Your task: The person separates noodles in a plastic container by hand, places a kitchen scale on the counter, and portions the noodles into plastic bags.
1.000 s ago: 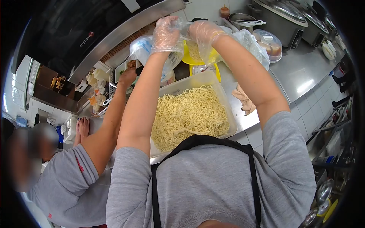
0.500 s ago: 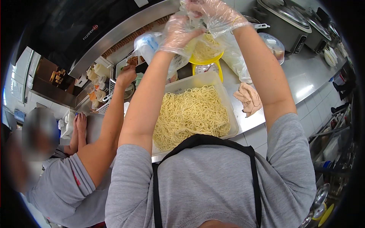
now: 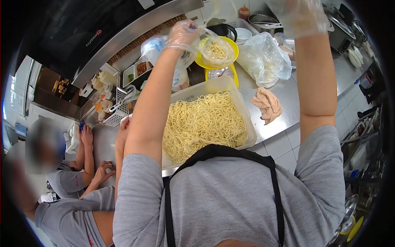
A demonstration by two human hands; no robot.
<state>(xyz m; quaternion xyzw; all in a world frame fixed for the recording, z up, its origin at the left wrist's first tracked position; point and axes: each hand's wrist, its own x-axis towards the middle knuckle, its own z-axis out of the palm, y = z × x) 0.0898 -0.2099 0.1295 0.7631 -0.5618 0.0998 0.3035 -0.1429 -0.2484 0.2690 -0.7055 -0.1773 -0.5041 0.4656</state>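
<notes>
My left hand, in a clear plastic glove, grips the edge of a clear plastic bag. That bag lies over the yellow bowl, with some noodles inside it. Beneath the bowl stands a yellow kitchen scale, its dial partly covered. My right hand, also gloved, is raised at the top right; it is smeared by motion and cut by the frame edge, so its fingers are unclear. A large clear tub full of yellow noodles sits in front of my body.
A crumpled beige cloth lies right of the tub. Behind it rests a translucent plastic bag. Small trays of toppings and a white basket are at left. Co-workers' hands are over the left counter. A dark cooker stands at right.
My right hand has left the bag and swung up to the right. My left hand has shifted slightly left and down, still on the bag. A co-worker's arm has withdrawn from the topping trays.
</notes>
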